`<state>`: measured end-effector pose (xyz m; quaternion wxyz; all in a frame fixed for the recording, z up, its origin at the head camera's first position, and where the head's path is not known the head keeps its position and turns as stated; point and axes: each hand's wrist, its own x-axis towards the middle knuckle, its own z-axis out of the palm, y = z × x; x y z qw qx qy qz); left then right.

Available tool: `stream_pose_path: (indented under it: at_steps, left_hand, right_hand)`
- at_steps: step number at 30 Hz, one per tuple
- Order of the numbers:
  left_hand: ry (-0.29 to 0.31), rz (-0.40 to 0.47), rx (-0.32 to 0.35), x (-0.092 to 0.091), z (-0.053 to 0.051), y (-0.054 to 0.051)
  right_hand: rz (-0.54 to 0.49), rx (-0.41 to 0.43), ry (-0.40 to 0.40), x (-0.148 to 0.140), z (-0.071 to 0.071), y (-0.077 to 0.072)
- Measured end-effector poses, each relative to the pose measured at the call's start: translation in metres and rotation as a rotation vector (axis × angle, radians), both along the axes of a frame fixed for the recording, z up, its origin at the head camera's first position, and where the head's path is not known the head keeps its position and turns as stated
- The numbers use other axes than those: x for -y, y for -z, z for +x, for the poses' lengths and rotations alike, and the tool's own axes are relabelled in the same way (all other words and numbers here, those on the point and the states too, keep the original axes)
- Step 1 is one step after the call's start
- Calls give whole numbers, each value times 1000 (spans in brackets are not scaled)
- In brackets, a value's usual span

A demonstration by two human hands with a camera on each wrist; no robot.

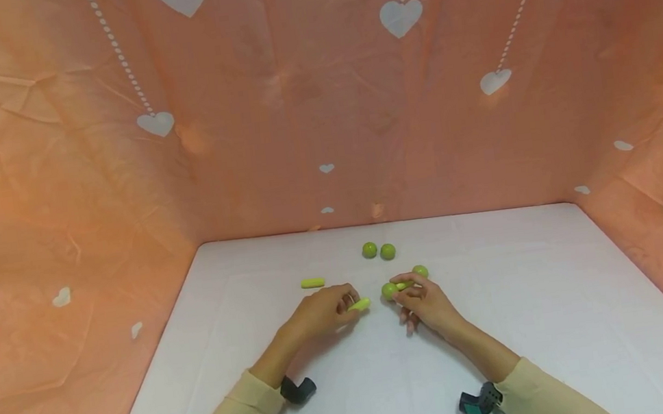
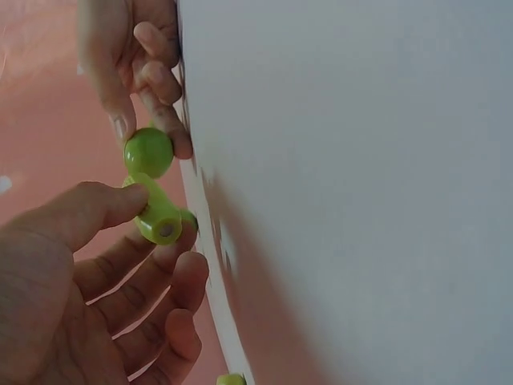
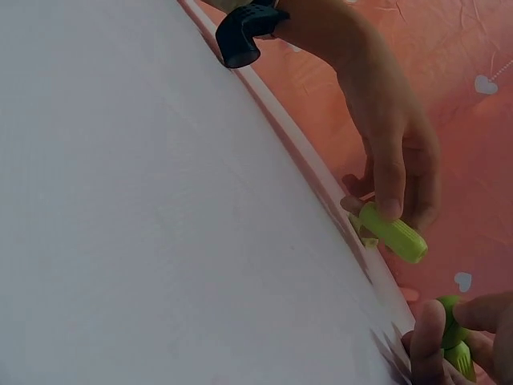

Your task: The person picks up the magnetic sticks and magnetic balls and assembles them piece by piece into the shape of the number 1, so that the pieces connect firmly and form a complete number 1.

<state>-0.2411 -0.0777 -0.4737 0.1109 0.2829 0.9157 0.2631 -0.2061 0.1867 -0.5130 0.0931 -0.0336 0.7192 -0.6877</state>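
Observation:
My left hand [image 1: 327,309] pinches a short yellow-green rod [image 1: 360,305] between thumb and fingers, its free end pointing right. In the left wrist view that rod [image 2: 159,215] shows a hole in its end face. My right hand [image 1: 429,302] grips a green ball [image 1: 389,290] joined to another yellow-green rod [image 1: 404,286]. At the rod's far side is a second green ball [image 1: 419,271]; whether it is attached cannot be told, as fingers cover part of it. A small gap separates the two hands' pieces in the head view.
Two green balls [image 1: 378,251] lie side by side toward the table's back. A loose yellow-green rod [image 1: 312,282] lies beyond my left hand. Orange cloth with hearts [image 1: 318,98] walls the white table [image 1: 534,292] at the back and sides.

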Motion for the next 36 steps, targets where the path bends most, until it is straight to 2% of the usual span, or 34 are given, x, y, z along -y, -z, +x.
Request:
stream_pose_path:
  at_steps: [6, 14, 23, 36]
  left_hand:
    - [0, 2, 0, -6, 3, 1]
    - [4, -9, -62, -13, 4, 4]
    - [-10, -15, -61, -18, 4, 4]
    - [0, -10, -81, -25, 1, 3]
  right_hand:
    - [-1, -4, 2, 0, 0, 1]
    - [-3, -9, 0, 0, 0, 1]
    - [10, -6, 8, 1, 1, 0]
    - [20, 7, 23, 2, 1, 0]
